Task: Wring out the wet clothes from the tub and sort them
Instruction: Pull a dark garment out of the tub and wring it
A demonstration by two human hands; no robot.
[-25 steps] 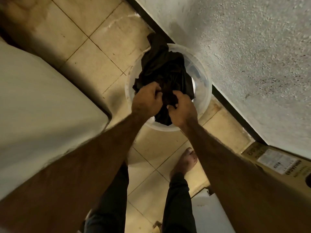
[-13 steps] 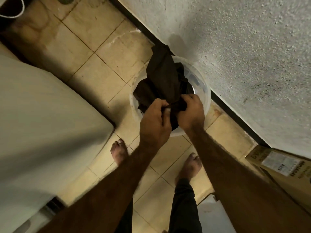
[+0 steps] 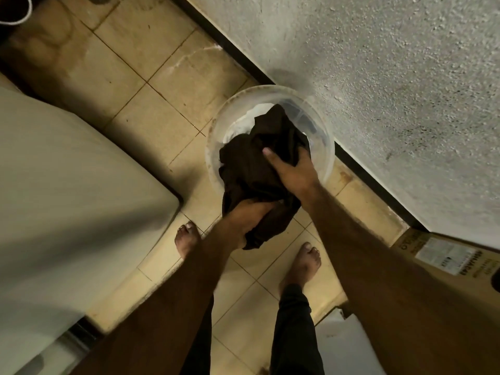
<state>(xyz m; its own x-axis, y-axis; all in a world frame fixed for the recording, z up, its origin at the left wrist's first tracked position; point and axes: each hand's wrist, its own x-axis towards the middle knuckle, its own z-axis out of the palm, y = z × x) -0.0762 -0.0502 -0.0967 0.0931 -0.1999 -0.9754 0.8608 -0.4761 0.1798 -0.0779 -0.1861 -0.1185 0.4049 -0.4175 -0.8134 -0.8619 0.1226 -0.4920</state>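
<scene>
From the head view we look down on a clear plastic tub (image 3: 214,136) standing on the tiled floor (image 3: 151,50), close against the rough wall (image 3: 378,77). A dark cloth (image 3: 251,169) hangs bunched over the tub's near side, its upper part above the tub's inside and its lower end past the rim, above the tiles. Our left hand (image 3: 243,216) is clenched around the lower end of the cloth, fingers wrapped into the folds. Our right hand (image 3: 293,171) grasps the upper part, thumb spread across the fabric and fingers curled over the far side. Something pale lies in the tub beneath the cloth; we cannot tell what. Our bare feet stand on the tiles just before the tub. A white cabinet (image 3: 67,185) sits to the left and a cardboard box (image 3: 443,255) to the right.
</scene>
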